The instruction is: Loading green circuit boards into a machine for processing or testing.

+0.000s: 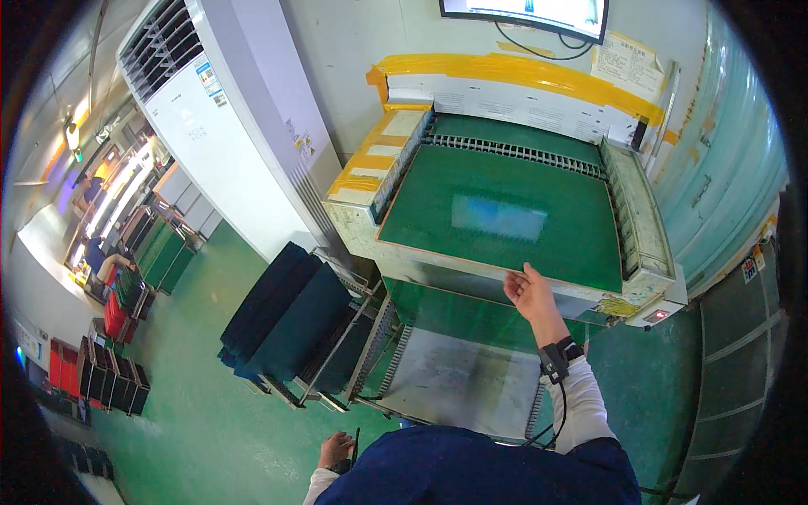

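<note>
A large flat green panel (pixel 505 215) with a thin copper-coloured edge lies on the roller bed of a pale machine (pixel 488 268). Light from above glares on its middle. My right hand (pixel 530 295) is at the panel's front edge, fingers loosely bent and apart; whether a fingertip touches the edge I cannot tell. Nothing shows in that hand. Low beside my body, my left hand (pixel 337 449) hangs with loosely bent fingers and no visible object in it. Both wrists wear black straps. Below the machine front, a rack holds a grey plate (pixel 463 379).
Left of the machine, a metal rack (pixel 324 370) carries several dark panels (pixel 290 311). A tall white air conditioner (pixel 227 126) stands behind it. Clear plastic curtains (pixel 732 143) hang at the right, above a dark grey panel (pixel 741 362). Other people work far left.
</note>
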Available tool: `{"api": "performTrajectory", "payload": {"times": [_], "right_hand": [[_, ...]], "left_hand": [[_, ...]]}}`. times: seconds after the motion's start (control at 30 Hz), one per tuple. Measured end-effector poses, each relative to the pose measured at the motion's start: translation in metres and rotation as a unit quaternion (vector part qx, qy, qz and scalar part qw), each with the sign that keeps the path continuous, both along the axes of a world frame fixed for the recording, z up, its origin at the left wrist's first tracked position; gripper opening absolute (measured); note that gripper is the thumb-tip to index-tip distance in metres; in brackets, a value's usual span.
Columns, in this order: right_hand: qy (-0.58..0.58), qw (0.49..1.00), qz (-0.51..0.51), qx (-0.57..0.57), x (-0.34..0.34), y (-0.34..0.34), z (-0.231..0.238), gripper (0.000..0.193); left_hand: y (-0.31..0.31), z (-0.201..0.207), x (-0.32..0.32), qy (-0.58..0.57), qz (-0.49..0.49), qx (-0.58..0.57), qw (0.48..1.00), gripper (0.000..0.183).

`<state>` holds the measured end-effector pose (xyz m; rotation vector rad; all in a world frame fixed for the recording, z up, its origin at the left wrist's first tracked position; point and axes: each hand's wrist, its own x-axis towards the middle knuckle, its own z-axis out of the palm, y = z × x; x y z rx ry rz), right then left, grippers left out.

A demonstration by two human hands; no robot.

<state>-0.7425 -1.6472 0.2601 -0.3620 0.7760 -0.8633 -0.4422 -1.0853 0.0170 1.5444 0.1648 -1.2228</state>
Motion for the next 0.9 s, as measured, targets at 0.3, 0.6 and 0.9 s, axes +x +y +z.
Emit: {"api": "performTrajectory", "payload": {"times": [0.3,0.6,0.9], "right_hand": [[0.526,0.671,0.178,-0.490,0.007,0.024,-0.005,0.033],[0.680,0.407,0.376,-0.479,0.005,0.024,-0.036,0.030],[0.696,0.419,0.355,-0.463,0.017,0.025,-0.027,0.033]], "left_hand": [[-0.004,0.002,-0.003,0.085,0.088,-0.020,0.992,0.032],[-0.008,0.011,-0.004,0.074,0.097,0.050,0.991,0.024],[0.035,-0.063,0.011,-0.245,-0.207,0.013,0.947,0.028]]}}
